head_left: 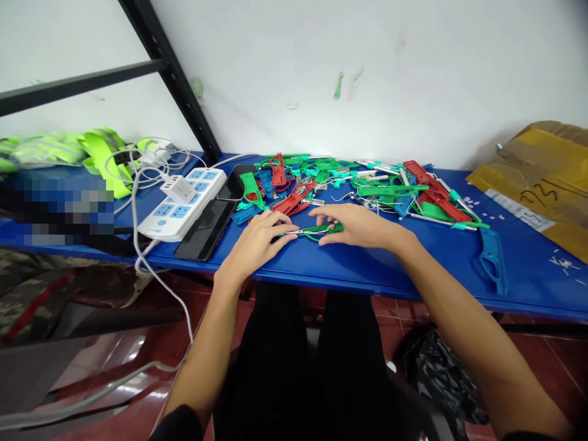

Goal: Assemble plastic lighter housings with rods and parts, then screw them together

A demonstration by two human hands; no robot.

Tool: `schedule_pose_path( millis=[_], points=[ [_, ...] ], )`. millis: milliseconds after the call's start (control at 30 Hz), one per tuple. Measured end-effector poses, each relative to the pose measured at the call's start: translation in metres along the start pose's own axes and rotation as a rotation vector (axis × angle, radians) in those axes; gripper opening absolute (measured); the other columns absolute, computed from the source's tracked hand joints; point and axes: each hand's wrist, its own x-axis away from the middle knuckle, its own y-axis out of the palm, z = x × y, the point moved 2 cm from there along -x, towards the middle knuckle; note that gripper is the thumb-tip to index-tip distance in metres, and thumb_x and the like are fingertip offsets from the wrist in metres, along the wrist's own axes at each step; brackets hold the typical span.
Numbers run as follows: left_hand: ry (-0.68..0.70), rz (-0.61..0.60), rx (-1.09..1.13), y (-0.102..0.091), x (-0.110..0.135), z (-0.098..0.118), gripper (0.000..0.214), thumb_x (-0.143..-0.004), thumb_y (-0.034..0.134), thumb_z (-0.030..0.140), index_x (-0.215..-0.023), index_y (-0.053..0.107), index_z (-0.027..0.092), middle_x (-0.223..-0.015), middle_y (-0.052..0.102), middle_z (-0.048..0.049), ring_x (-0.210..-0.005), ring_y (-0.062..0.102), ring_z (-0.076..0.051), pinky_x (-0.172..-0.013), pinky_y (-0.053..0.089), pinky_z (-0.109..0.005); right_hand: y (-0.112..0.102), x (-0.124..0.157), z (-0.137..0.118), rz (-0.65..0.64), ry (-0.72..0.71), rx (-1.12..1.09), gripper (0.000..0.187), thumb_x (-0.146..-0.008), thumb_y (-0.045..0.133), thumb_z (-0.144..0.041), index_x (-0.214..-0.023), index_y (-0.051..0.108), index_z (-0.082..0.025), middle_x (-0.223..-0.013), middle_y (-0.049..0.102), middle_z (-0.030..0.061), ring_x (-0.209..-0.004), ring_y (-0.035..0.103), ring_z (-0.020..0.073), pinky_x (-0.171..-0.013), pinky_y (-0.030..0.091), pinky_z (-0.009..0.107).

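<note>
A green plastic lighter casing (316, 235) lies low over the front of the blue table, with a thin white wire and a slim metal part along it. My left hand (261, 237) grips its left end, thumb and index finger closed around the tip. Around its right end curl the fingers of my right hand (356, 225), which partly hide it. Just behind my hands is a heap of similar parts: a red casing (297, 197), a green casing (252, 190), blue ones, metal tubes and loose white wires.
On the left are a white power strip (205, 184) with a charger, a black phone (206, 229), cables and yellow reflective straps (105, 150). A blue casing (492, 260) lies at right, before a cardboard box (537, 177). A black metal frame (177, 79) rises at left.
</note>
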Motion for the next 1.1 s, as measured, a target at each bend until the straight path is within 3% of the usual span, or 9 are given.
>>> schedule_pose_path(
  millis=[300, 700, 933, 1100],
  points=[
    [-0.010, 0.063, -0.021, 0.001, 0.001, 0.000, 0.035, -0.113, 0.054, 0.046, -0.118, 0.084, 0.028, -0.121, 0.077, -0.0074, -0.107, 0.067, -0.025, -0.093, 0.048, -0.043, 0.011, -0.006, -0.009, 0.047, -0.010, 0.114, 0.043, -0.097, 0.083, -0.044, -0.134, 0.071, -0.024, -0.130, 0.078, 0.0098, -0.114, 0.074, 0.0303, -0.089, 0.052, 0.037],
    [-0.053, 0.105, -0.111, 0.012, -0.005, -0.001, 0.031, -0.108, 0.063, 0.048, -0.113, 0.087, 0.029, -0.112, 0.079, -0.0051, -0.098, 0.067, -0.024, -0.085, 0.049, -0.041, 0.015, -0.008, -0.006, 0.059, -0.035, 0.105, 0.041, -0.096, 0.085, -0.047, -0.127, 0.072, -0.022, -0.121, 0.077, 0.0087, -0.103, 0.074, 0.0277, -0.083, 0.050, 0.036],
    [-0.017, 0.100, -0.157, 0.010, -0.003, 0.001, 0.030, -0.110, 0.061, 0.046, -0.112, 0.086, 0.029, -0.116, 0.079, -0.0061, -0.104, 0.067, -0.025, -0.088, 0.047, -0.043, -0.012, 0.006, 0.006, 0.057, -0.059, -0.189, 0.026, -0.101, 0.072, -0.034, -0.123, 0.074, -0.021, -0.121, 0.080, 0.0091, -0.104, 0.075, 0.0238, -0.088, 0.055, 0.035],
    [-0.002, 0.114, -0.170, 0.010, -0.004, 0.004, 0.029, -0.111, 0.061, 0.043, -0.112, 0.085, 0.026, -0.118, 0.080, -0.0061, -0.107, 0.067, -0.026, -0.091, 0.047, -0.045, -0.022, 0.012, 0.021, 0.070, 0.012, -0.271, 0.020, -0.098, 0.069, -0.031, -0.113, 0.076, -0.020, -0.113, 0.080, 0.0093, -0.096, 0.074, 0.0220, -0.076, 0.056, 0.033]
  ],
)
